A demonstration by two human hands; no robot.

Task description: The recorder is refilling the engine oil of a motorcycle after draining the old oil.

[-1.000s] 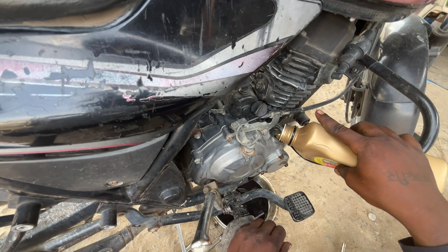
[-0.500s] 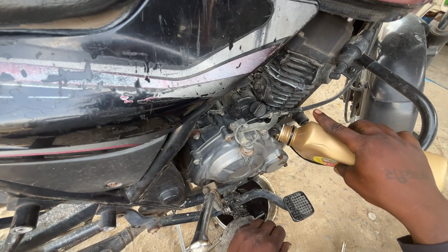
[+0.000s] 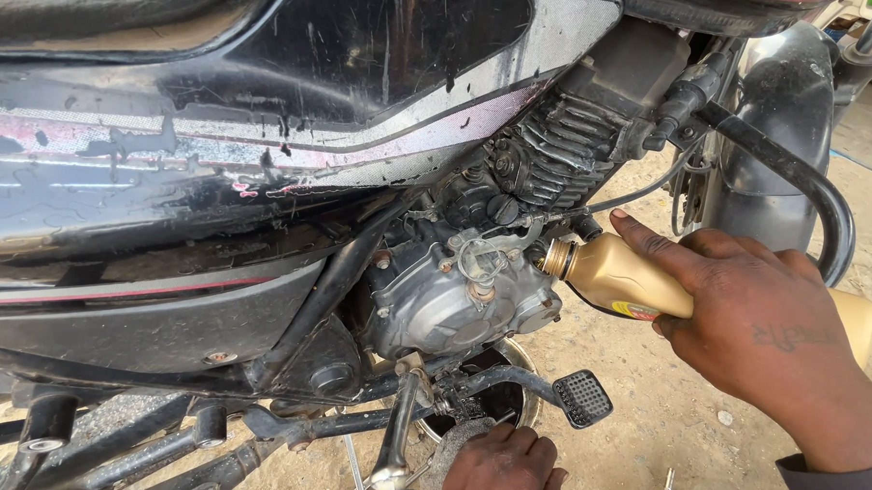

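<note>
My right hand (image 3: pixel 758 335) grips a gold oil bottle (image 3: pixel 616 279), tilted so that its open neck meets the filler hole on the grey engine case (image 3: pixel 448 303) of a black motorcycle. The index finger lies stretched along the bottle's top. My left hand (image 3: pixel 502 465) is low at the bottom edge, below the engine, resting against a grey rag and a round metal pan (image 3: pixel 499 397) under the crankcase. What the left hand holds is hidden.
The black fuel tank and side panel (image 3: pixel 258 135) fill the upper left. A brake pedal (image 3: pixel 581 396) juts out beside the pan. The curved crash guard (image 3: pixel 811 193) and front mudguard stand to the right. Sandy ground lies below.
The bottle and right hand have shifted very slightly; the neck stays at the filler hole. The left hand has not visibly moved.
</note>
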